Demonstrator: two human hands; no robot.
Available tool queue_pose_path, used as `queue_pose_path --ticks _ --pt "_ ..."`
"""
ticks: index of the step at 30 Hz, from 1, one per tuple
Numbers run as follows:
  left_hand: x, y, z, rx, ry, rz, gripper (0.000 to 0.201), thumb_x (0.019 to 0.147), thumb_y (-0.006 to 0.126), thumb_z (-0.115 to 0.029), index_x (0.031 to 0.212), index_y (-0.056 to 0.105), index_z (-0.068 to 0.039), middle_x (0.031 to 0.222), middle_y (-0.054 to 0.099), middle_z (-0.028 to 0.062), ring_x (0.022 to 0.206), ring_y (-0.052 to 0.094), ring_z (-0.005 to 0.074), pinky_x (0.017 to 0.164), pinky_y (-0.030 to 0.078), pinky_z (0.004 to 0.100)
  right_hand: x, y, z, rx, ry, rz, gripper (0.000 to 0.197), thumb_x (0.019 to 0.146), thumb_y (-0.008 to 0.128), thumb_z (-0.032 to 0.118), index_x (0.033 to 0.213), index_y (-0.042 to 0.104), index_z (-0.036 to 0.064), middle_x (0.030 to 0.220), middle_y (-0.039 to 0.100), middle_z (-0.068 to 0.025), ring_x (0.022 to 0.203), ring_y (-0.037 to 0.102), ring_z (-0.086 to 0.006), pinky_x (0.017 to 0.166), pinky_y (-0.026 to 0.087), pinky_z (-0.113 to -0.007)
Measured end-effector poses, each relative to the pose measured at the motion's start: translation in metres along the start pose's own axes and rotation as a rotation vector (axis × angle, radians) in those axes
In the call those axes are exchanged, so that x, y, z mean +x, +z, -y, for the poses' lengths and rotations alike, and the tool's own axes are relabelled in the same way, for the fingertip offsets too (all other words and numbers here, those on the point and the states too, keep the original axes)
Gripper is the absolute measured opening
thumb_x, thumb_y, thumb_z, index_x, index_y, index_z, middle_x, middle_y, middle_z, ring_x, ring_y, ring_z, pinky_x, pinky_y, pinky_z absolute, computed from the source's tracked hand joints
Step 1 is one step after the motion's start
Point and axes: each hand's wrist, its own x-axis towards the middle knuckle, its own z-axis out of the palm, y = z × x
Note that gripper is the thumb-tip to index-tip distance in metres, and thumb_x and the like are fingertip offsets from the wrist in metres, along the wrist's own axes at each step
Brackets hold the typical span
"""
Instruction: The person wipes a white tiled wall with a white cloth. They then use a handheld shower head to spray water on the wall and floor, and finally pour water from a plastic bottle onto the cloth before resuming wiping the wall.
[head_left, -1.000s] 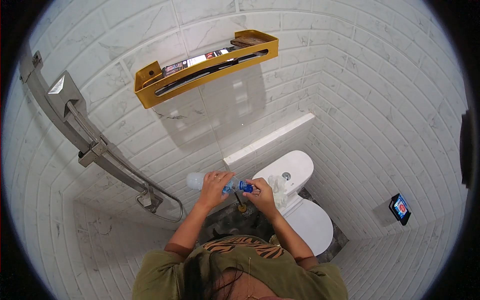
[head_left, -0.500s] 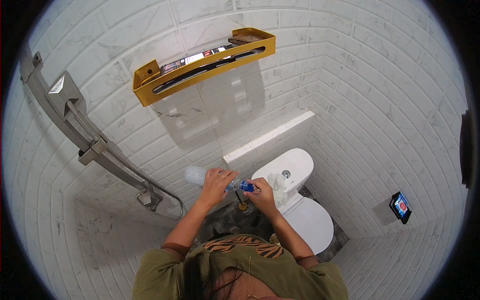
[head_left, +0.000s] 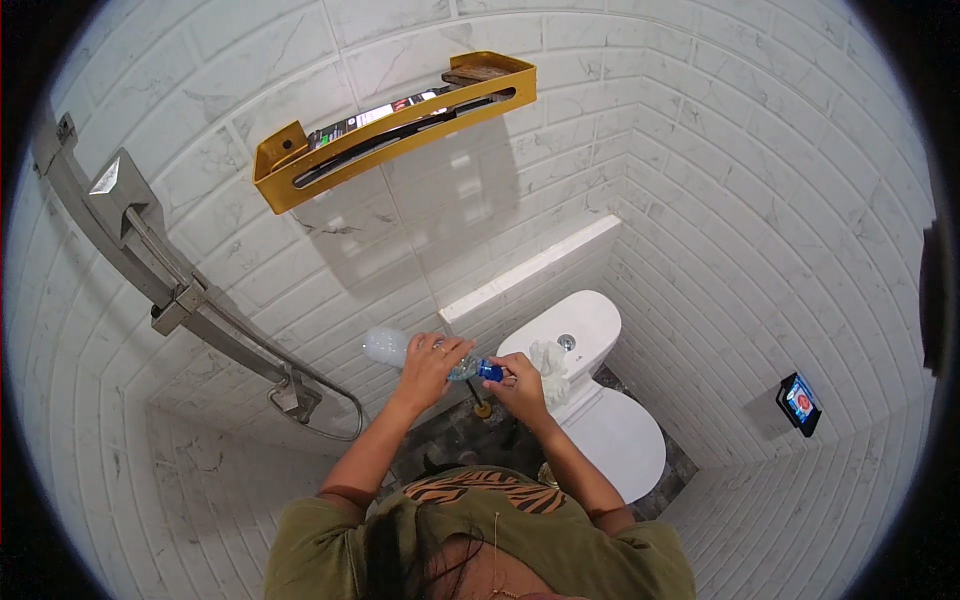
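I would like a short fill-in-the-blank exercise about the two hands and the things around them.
1. The left hand is wrapped around a plastic ____.
2. The right hand touches the cap, whose colour is ____.
3. The toilet stands on the person's ____ side.
4. The long shelf is fixed to a tiled ____.

Missing words: bottle; blue; right; wall.

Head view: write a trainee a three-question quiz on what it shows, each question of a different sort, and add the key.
1. Multiple choice. Which grip is wrapped around the body of the clear bottle?
A) Left
B) Right

2. True or false. The toilet lid is down.

3. Fill in the blank. The wall shelf has a ____ frame with a long slot in its front.

Key:
1. A, the left grip.
2. True.
3. Yellow.
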Motion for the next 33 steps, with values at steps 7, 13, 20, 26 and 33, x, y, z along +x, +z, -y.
queue_pose_path --ticks 7,13,20,26,33 --pt "0.000 -0.005 -0.004 -0.015 -0.007 0.017 0.078 0.057 0.078 -0.001 0.130 0.056 -0.019 0.121 0.061 0.0013 0.109 0.053 0.0271 0.097 0.036 0.0453 -0.002 -0.001 0.007 -0.028 0.008 0.001 0.044 0.072 0.079 -0.002 0.114 0.065 0.0016 0.102 0.057 -0.0069 0.089 0.059 -0.0133 0.076 0.051 -0.023" --pt "-0.001 -0.001 -0.004 -0.025 0.014 -0.040 0.072 0.062 0.072 0.003 0.129 0.057 -0.018 0.118 0.062 0.0015 0.107 0.054 0.0259 0.097 0.036 0.0464 -0.004 -0.002 0.013 -0.030 0.007 -0.001 0.043 0.072 0.078 -0.002 0.113 0.065 0.0012 0.102 0.057 -0.0072 0.090 0.060 -0.0139 0.076 0.051 -0.024" --pt "-0.002 0.007 0.000 0.017 0.042 -0.043 0.080 0.057 0.077 0.000 0.131 0.056 -0.020 0.120 0.061 0.0021 0.110 0.052 0.0278 0.097 0.035 0.0452 -0.005 -0.001 0.005 -0.038 0.004 -0.016 0.043 0.072 0.078 -0.001 0.113 0.065 0.0003 0.099 0.057 -0.0087 0.087 0.059 -0.0162 0.074 0.052 -0.026" --pt "0.002 0.001 -0.003 -0.023 0.041 -0.048 0.064 0.068 0.066 0.002 0.129 0.059 -0.018 0.116 0.063 0.0029 0.105 0.054 0.0268 0.095 0.036 0.0452 -0.005 -0.002 0.012 -0.015 0.026 -0.019 0.042 0.073 0.078 -0.001 0.113 0.065 0.0001 0.101 0.057 -0.0063 0.086 0.057 -0.0122 0.076 0.050 -0.023" --pt "0.000 0.006 0.002 -0.008 0.056 -0.068 0.062 0.071 0.063 0.002 0.129 0.059 -0.019 0.117 0.062 0.0026 0.106 0.054 0.0270 0.095 0.036 0.0455 -0.004 0.000 0.017 -0.042 0.019 -0.010 0.043 0.072 0.078 -0.002 0.113 0.063 -0.0008 0.100 0.055 -0.0096 0.086 0.060 -0.0170 0.073 0.054 -0.026"
